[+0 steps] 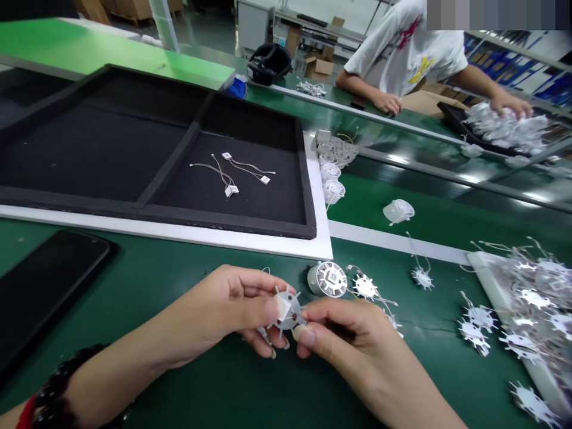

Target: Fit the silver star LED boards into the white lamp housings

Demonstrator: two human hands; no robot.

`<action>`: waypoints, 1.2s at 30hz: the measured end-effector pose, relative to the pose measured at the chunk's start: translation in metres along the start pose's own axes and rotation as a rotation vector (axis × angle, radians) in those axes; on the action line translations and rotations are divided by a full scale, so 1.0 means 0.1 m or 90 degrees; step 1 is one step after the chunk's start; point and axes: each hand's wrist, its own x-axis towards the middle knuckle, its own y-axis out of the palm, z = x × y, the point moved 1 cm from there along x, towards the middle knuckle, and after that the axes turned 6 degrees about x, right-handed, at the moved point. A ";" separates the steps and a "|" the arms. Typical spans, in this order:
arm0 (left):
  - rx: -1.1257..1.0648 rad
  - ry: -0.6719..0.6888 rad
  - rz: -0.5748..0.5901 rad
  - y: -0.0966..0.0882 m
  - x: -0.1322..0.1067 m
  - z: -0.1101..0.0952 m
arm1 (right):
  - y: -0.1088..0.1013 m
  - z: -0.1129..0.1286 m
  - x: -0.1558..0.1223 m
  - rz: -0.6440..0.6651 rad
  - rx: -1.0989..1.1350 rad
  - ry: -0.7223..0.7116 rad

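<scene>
My left hand (223, 310) and my right hand (339, 336) pinch a small white spiked disc (286, 311) between thumbs and fingers on the green bench mat (214, 381). Just beyond my fingertips lies a white cylindrical part (327, 279) with a square code label on its end. Loose spiked discs with thin wires, one (365, 286) close to my right hand, are scattered to the right. Many more are heaped on a white tray (491, 292). My fingers hide part of the held disc.
A black foam-lined tray (223, 173) holds several wired tags (232, 173). A black phone (44, 286) lies at the left. White cup-shaped parts (330, 173) stand beyond the tray. Across a metal rail (402, 149), a co-worker (406, 59) handles a pile of white parts.
</scene>
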 end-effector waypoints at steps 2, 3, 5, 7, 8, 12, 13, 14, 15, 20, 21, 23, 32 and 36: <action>0.022 -0.014 0.008 0.00 0.00 -0.02 | -0.03 -0.03 -0.03 0.025 0.011 0.016; 0.022 -0.021 0.017 0.00 -0.01 -0.02 | -0.04 -0.05 -0.04 0.045 0.019 0.022; -0.003 -0.047 0.036 0.00 -0.01 -0.03 | -0.06 -0.06 -0.07 0.080 0.027 0.024; -0.040 -0.069 0.050 0.00 -0.02 -0.04 | -0.07 -0.07 -0.08 0.084 0.022 0.016; -0.055 -0.075 0.053 0.00 -0.02 -0.04 | -0.06 -0.07 -0.08 0.075 0.024 0.010; -0.068 -0.084 0.039 0.00 -0.04 -0.05 | 0.00 -0.08 -0.04 0.024 0.039 -0.015; -0.068 -0.082 0.032 0.00 -0.04 -0.05 | 0.01 -0.09 -0.03 0.014 0.028 -0.029; -0.065 -0.078 0.027 0.00 -0.04 -0.05 | 0.02 -0.10 -0.03 0.002 0.010 -0.045; -0.063 -0.073 0.023 0.00 -0.04 -0.05 | 0.02 -0.10 -0.03 -0.010 -0.012 -0.058; -0.056 -0.068 0.018 0.00 -0.02 -0.04 | 0.00 -0.14 -0.05 -0.017 -0.018 -0.026; -0.051 -0.072 0.016 0.00 -0.02 -0.04 | 0.00 -0.14 -0.05 -0.003 -0.004 -0.010; -0.033 -0.080 0.010 0.00 -0.02 -0.06 | 0.00 -0.13 -0.04 0.017 0.020 0.015; 0.048 -0.061 -0.016 -0.01 -0.01 -0.05 | -0.01 -0.13 0.00 0.016 0.042 0.010; 0.079 -0.058 -0.046 0.00 -0.03 -0.05 | 0.00 -0.13 -0.01 0.010 0.055 0.019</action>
